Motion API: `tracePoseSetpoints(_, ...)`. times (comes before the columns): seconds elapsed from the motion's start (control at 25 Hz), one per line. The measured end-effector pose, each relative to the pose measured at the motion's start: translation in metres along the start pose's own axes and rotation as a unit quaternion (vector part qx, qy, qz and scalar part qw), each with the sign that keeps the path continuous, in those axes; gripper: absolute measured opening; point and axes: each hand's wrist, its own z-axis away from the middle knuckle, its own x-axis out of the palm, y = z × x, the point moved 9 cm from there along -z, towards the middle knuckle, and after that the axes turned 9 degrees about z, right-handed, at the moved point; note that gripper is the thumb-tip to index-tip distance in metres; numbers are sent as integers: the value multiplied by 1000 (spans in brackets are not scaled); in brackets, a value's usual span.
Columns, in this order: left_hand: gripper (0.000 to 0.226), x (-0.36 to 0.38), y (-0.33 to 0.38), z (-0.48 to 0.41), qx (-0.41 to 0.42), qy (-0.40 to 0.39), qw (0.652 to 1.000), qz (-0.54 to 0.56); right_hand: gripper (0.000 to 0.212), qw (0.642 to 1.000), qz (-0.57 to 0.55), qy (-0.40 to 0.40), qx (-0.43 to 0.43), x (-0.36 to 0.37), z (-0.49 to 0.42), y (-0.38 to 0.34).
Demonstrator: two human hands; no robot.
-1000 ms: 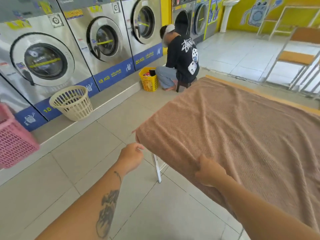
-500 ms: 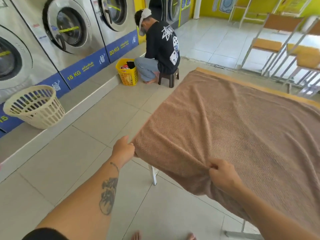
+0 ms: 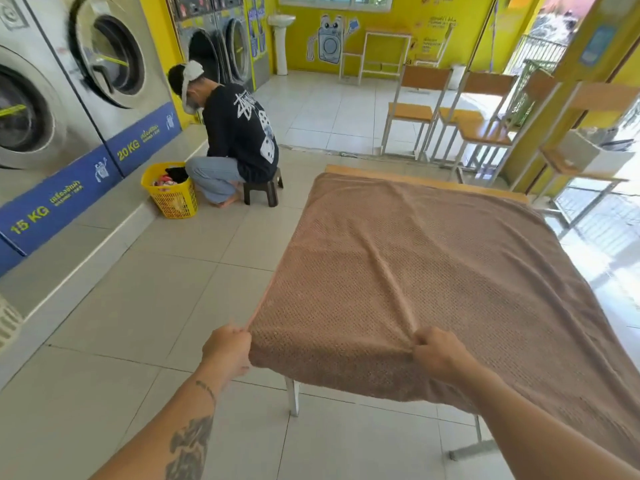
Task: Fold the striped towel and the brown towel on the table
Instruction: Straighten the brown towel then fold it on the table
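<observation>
The brown towel (image 3: 433, 271) lies spread over the table (image 3: 415, 177), covering nearly all of its top and hanging over the near edge. My left hand (image 3: 227, 348) pinches the towel's near left corner. My right hand (image 3: 438, 353) grips a bunch of the near edge further right, with creases running from it across the cloth. The stretch between my hands is pulled taut and lifted slightly. No striped towel is in view.
A person (image 3: 232, 133) squats on a small stool beside a yellow laundry basket (image 3: 173, 194) at the left. Washing machines (image 3: 104, 64) line the left wall. Wooden chairs (image 3: 446, 112) stand behind the table. Tiled floor lies to my left.
My view has swung right and upward, and both hands have drawn the near edge of the brown towel tighter and a little higher. My left hand now pinches the corner firmly.
</observation>
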Motion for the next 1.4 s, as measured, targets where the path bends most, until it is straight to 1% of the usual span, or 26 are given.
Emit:
tracePoseSetpoints(0.08,19,3,-10,-5,-22,-36,999,26,20,1000,19,0,-8,4,2,-1)
tracePoseSetpoints(0.12,21,4,-13,-6,-27,-42,998,46,21,1000,18,1,-8,5,1,0)
tracePoseSetpoints(0.2,22,4,-17,-8,-45,-34,994,97,23,1000,-6,-5,-7,6,-1,4)
tracePoseSetpoints(0.24,23,3,-19,-7,-61,-24,990,122,21,1000,-9,-8,-10,7,-1,5)
tracePoseSetpoints(0.32,24,-1,-12,-2,-68,6,989,131,7,999,32,-23,-19,11,3,-2)
tracePoseSetpoints(0.36,23,-3,-2,0,-52,16,991,123,22,998,62,-21,-25,17,3,-6)
tracePoseSetpoints(0.4,21,-3,9,4,-33,11,992,122,39,996,86,-19,-33,22,4,-12)
tracePoseSetpoints(0.44,18,-2,21,6,-15,-3,992,125,47,993,111,-12,-28,25,5,-17)
tracePoseSetpoints(0.48,17,0,33,9,5,-20,992,128,46,990,139,1,-26,25,3,-23)
tracePoseSetpoints(0.56,16,2,54,10,52,-35,991,117,31,985,173,14,-25,26,-1,-31)
tracePoseSetpoints(0.6,13,0,63,12,82,-30,990,108,22,983,181,17,-26,26,-2,-32)
tracePoseSetpoints(0.64,9,-3,70,18,113,-19,988,100,13,984,176,26,-28,25,-5,-32)
tracePoseSetpoints(0.68,6,-6,75,22,146,-7,985,94,8,988,147,45,-29,20,-5,-32)
tracePoseSetpoints(0.76,15,-10,68,26,169,4,983,66,9,992,49,110,-42,3,0,-32)
tracePoseSetpoints(0.84,20,-10,41,23,148,-7,989,-6,10,980,-15,186,-73,-17,11,-32)
tracePoseSetpoints(0.92,17,-10,10,13,111,-7,985,-131,14,974,-3,199,-112,-22,21,-37)
tracePoseSetpoints(0.96,22,-10,-2,8,81,0,981,-178,15,974,5,192,-122,-19,21,-38)
tracePoseSetpoints(1.0,32,-11,-10,4,53,8,978,-199,13,976,17,176,-128,-16,19,-39)
tracePoseSetpoints(1.04,39,-11,-18,5,5,10,983,-181,11,980,43,146,-131,-8,15,-40)
tracePoseSetpoints(1.12,39,-5,-35,13,-103,-2,990,-93,8,985,109,51,-121,12,8,-39)
tracePoseSetpoints(1.16,37,0,-41,18,-143,-22,988,-48,8,986,126,13,-109,21,6,-36)
tracePoseSetpoints(1.24,34,11,-49,24,-196,-71,976,55,14,989,107,-2,-97,26,6,-29)
tracePoseSetpoints(1.32,29,20,-52,23,-228,-110,950,184,13,992,75,7,-101,25,7,-27)
tracePoseSetpoints(1.36,30,24,-53,18,-229,-109,938,235,14,993,59,6,-103,24,7,-27)
tracePoseSetpoints(1.4,29,25,-49,13,-211,-96,933,274,17,994,41,1,-105,23,7,-27)
